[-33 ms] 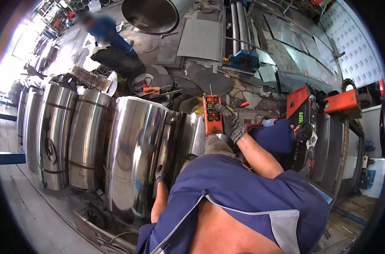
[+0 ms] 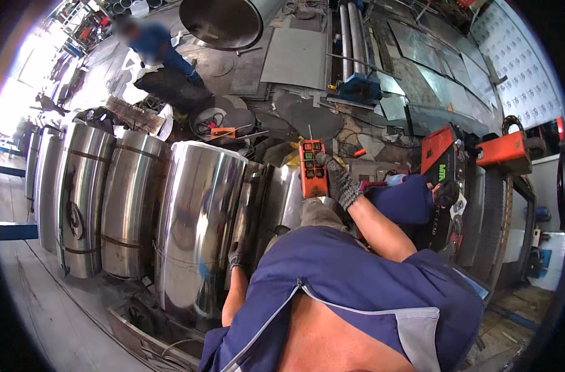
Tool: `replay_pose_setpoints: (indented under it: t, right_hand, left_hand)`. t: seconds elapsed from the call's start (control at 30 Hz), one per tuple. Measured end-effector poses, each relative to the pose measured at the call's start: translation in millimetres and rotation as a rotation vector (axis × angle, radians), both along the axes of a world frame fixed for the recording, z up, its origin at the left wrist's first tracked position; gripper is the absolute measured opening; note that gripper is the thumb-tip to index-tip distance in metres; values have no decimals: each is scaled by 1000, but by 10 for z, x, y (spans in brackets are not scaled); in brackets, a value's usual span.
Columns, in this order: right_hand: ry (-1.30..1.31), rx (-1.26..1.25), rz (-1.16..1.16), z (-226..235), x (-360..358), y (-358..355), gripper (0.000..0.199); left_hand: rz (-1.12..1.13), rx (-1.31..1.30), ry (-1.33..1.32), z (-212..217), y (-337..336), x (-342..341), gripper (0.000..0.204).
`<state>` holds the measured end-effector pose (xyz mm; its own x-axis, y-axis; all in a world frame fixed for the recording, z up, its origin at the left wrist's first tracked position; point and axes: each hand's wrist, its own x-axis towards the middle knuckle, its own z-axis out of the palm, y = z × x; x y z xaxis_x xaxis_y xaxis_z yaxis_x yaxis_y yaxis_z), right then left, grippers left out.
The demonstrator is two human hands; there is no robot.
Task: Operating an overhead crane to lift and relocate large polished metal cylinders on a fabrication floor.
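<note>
In a grey knitted glove, my right hand (image 2: 338,181) is closed round an orange remote control (image 2: 314,180) with dark push buttons and a thin antenna. The thumb lies over the button face. My left hand (image 2: 235,255), gloved too, reaches down beside a large shiny sheet-metal coil (image 2: 198,217). It rests against the metal between this coil and a narrower, darker coil (image 2: 250,208), its fingers lying along the surface, small and dim in the view.
More banded metal coils (image 2: 133,204) stand in a row to the left. A co-worker in blue (image 2: 161,46) stands far left; another person (image 2: 403,199) bends low at right, beside a red and black machine (image 2: 442,167). Metal sheets (image 2: 295,56) and rollers (image 2: 350,43) lie ahead.
</note>
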<state>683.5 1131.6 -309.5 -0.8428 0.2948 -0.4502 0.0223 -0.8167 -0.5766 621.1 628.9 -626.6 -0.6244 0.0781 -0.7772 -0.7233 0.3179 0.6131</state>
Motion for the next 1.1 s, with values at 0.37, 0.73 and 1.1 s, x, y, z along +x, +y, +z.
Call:
replay_pose_setpoints:
  t: [0.37, 0.73, 1.1]
  right_hand:
    - [-33, -61, 56, -96, 67, -197, 42]
    - [-33, -79, 73, -48, -90, -257, 43]
    - [-101, -27, 112, -227, -110, -225, 41]
  left_hand:
    - [-218, -137, 242, 163, -174, 64, 65]
    - [-34, -217, 104, 296, -117, 2, 70]
    - [-83, -263, 149, 299, -63, -36, 60]
